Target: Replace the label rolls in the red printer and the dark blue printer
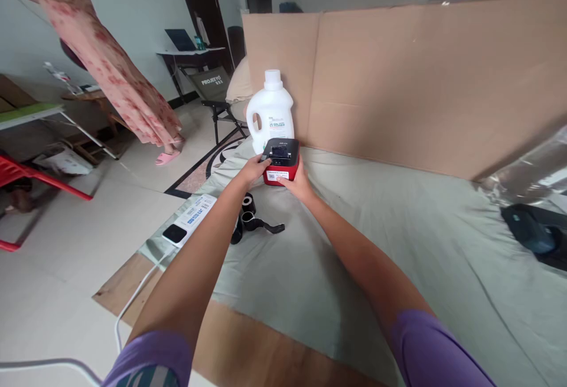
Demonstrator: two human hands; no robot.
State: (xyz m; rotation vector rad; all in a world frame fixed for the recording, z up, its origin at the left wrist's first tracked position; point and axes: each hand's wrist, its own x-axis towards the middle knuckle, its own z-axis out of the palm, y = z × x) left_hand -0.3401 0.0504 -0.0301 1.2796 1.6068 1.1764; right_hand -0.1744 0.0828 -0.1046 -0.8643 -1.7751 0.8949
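Observation:
Between my hands is a small red and black box-shaped device [283, 155] with a white label on its front, perhaps a label printer. My left hand [256, 169] grips its left side, thumb on the top edge. Around its right side my right hand [300, 181] is closed, thumb against the front by the label. A large white detergent bottle [271, 106] with a handle stands upright just behind the device. Nearer to me, by my left forearm, several black rolls [248, 202] lie on the cloth, one with a loose strip trailing right.
A grey-green cloth [376, 227] covers the wooden board [248, 340]. Cardboard [398, 80] stands along the back. A white power strip [190, 220] with a cable lies left, and a dark pouch-like object [529, 230] lies right. Another person in a pink patterned dress [106, 62] stands at upper left.

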